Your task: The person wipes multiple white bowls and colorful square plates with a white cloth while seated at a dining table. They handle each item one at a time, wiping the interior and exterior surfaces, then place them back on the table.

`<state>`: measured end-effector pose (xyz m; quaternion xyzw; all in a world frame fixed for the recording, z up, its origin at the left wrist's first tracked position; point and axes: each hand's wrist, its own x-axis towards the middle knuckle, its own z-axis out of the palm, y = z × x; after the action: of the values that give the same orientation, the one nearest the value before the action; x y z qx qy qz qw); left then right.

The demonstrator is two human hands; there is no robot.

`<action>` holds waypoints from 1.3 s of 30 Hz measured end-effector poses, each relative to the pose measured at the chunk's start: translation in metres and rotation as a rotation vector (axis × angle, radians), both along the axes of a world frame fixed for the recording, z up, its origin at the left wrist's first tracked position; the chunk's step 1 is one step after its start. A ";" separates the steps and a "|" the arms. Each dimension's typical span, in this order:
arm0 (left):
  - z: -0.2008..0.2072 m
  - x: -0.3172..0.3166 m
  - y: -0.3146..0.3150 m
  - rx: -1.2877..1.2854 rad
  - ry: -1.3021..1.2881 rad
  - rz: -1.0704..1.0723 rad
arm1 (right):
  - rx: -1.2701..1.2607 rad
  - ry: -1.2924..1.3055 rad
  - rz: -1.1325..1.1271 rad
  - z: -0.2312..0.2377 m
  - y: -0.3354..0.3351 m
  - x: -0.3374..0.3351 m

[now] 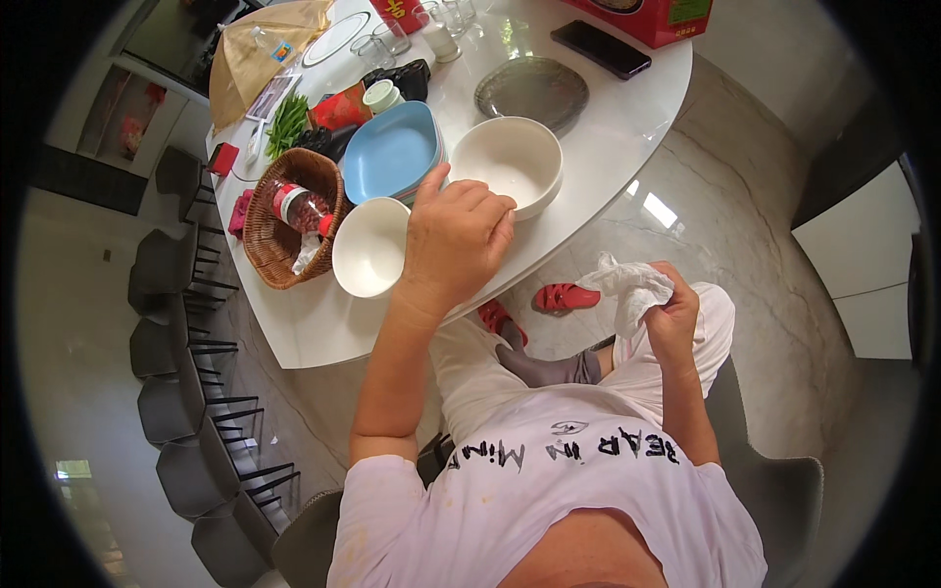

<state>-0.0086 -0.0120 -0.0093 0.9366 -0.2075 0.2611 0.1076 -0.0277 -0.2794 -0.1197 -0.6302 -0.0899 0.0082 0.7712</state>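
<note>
Nearest: white T-shirt (549, 490) with black brush-style lettering across the chest, upside down in this view. Right hand (673, 318) is closed around a bunched white cloth (627, 289), over the right thigh and off the table edge. Left hand (451, 235) is bent over the near-left rim of the large white bowl (505, 155), fingers curled against it; cannot tell whether it grips or only rests there. Cloth lies well to the right of the left hand. Small white bowl (371, 255) stands just left of the left wrist; blue rectangular dish (392, 157) lies beyond. Wicker basket (263, 260) further left contains a plastic bottle (312, 213), red cap, printed red-and-white label. Beyond the large bowl: glass plate (532, 90), then dark smartphone (601, 49). At the far edge, a red box (657, 24) carries a printed green panel.
</note>
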 end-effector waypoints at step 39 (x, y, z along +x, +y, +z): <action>-0.044 -0.080 -0.096 -1.622 0.543 -0.211 | -0.268 -0.791 -0.458 0.035 0.026 -0.002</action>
<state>-0.0881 -0.1084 -0.0536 0.5760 -0.0098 0.0844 0.8130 -0.0295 -0.2530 -0.0843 -0.6826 -0.2336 -0.3910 0.5716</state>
